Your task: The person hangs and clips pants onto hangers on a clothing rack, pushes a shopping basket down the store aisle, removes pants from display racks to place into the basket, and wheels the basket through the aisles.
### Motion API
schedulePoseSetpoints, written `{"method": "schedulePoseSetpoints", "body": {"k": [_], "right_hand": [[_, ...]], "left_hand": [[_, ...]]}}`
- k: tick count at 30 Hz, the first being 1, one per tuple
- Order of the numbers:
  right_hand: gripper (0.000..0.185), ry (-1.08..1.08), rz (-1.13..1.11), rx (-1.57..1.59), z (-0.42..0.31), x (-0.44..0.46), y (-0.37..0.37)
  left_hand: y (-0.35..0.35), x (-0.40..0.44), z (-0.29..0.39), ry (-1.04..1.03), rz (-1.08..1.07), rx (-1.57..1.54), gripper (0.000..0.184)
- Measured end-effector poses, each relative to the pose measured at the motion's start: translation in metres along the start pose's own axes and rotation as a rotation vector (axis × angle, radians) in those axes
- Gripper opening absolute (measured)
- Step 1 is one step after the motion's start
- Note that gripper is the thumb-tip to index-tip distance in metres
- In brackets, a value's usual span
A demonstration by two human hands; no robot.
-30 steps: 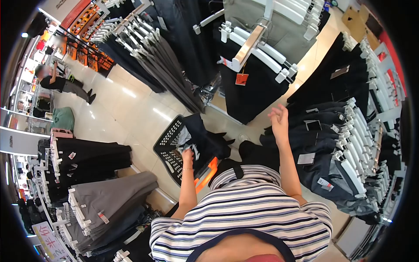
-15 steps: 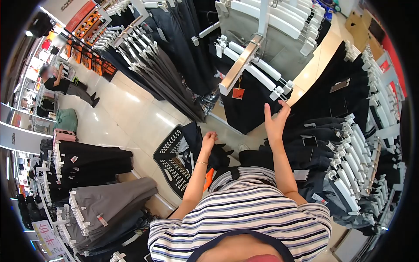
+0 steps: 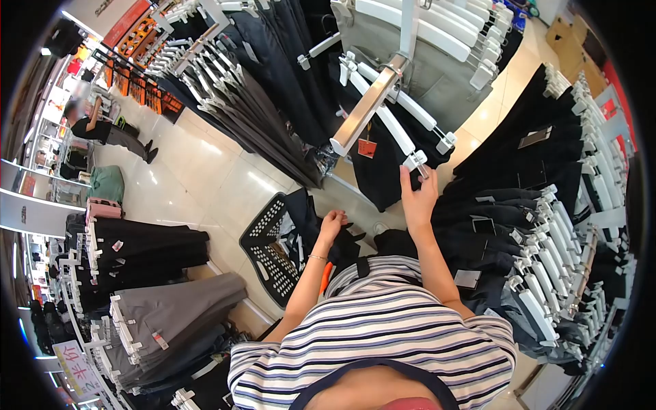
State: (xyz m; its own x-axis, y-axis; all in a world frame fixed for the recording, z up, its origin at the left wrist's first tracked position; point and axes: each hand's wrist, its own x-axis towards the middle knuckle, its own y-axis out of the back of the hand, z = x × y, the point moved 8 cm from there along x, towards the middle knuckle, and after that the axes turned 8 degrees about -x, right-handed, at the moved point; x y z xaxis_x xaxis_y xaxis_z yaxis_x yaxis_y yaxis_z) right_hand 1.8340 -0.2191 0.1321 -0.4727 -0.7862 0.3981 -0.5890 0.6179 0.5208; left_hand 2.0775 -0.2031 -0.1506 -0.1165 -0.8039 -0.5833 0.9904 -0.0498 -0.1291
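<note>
My right hand point(image 3: 419, 198) is closed at the front clip of a white clip hanger point(image 3: 389, 124), thumb on one side and fingers on the other. Black trousers point(image 3: 374, 179) hang from that hanger, below a metal display arm point(image 3: 369, 109). An orange-red tag point(image 3: 367, 148) dangles beside them. My left hand point(image 3: 333, 224) is held low with its fingers curled in; what they hold, if anything, is hidden. Close to it stands a black shopping basket point(image 3: 263, 222) with dark folded clothes point(image 3: 298, 208) inside.
Racks of dark trousers point(image 3: 547, 147) on white hangers line my right. More trousers hang at the left point(image 3: 171, 311) and far left of centre point(image 3: 260, 116). A person point(image 3: 102, 126) stands in the aisle at the far left. Tiled floor point(image 3: 198, 171) runs between the racks.
My right hand has moved left and closed on the hanger's clip. That hanger has swung away from the one behind it. My left hand has shifted slightly.
</note>
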Motion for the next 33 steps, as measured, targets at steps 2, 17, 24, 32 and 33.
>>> {"method": "schedulePoseSetpoints", "body": {"k": [2,17,24,32,33], "right_hand": [[0.023,0.082,0.078,-0.129,-0.006,0.001,0.004],[0.020,-0.107,-0.075,0.597,-0.004,-0.004,0.034],[0.043,-0.171,-0.167,0.806,0.027,-0.011,0.070],[0.042,-0.129,-0.363,0.719,0.008,0.001,0.076],[0.041,-0.077,-0.424,0.717,-0.001,0.002,0.075]], "left_hand": [[-0.004,-0.003,-0.004,0.025,-0.009,0.012,0.028],[0.000,-0.034,0.051,-0.525,0.144,-0.228,0.041],[0.018,-0.040,0.100,-0.709,0.019,-0.339,0.083],[0.021,-0.105,0.107,-0.486,0.104,-0.503,0.047],[0.025,-0.122,0.108,-0.479,0.106,-0.630,0.053]]}}
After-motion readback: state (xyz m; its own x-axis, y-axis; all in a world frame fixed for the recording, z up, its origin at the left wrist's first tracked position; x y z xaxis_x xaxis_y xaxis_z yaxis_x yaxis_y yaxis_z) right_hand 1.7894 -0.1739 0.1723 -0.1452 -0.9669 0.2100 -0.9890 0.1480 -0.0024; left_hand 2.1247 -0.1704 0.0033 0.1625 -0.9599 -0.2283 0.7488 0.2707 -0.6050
